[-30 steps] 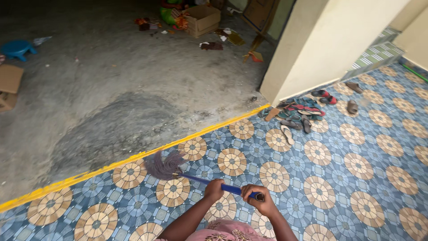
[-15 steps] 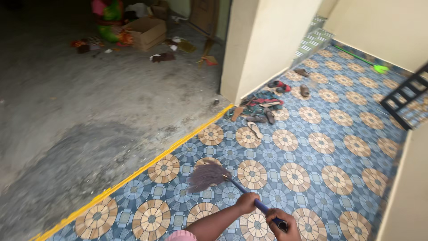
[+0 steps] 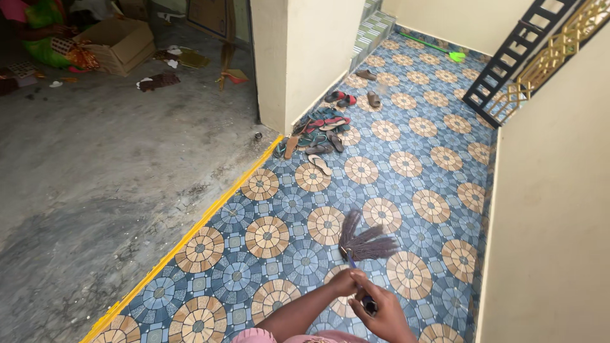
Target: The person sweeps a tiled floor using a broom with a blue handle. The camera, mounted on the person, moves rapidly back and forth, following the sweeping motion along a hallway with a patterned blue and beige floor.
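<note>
While both hands grip broom handle, bristles fan over patterned tile floor. Left hand fingers wrapped, right hand clamped at handle end. Sweeping stroke underway; sandals lie ahead.

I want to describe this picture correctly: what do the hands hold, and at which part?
Both hands hold a broom by its blue handle: left hand nearer the bristles, right hand at the handle's end.
</note>
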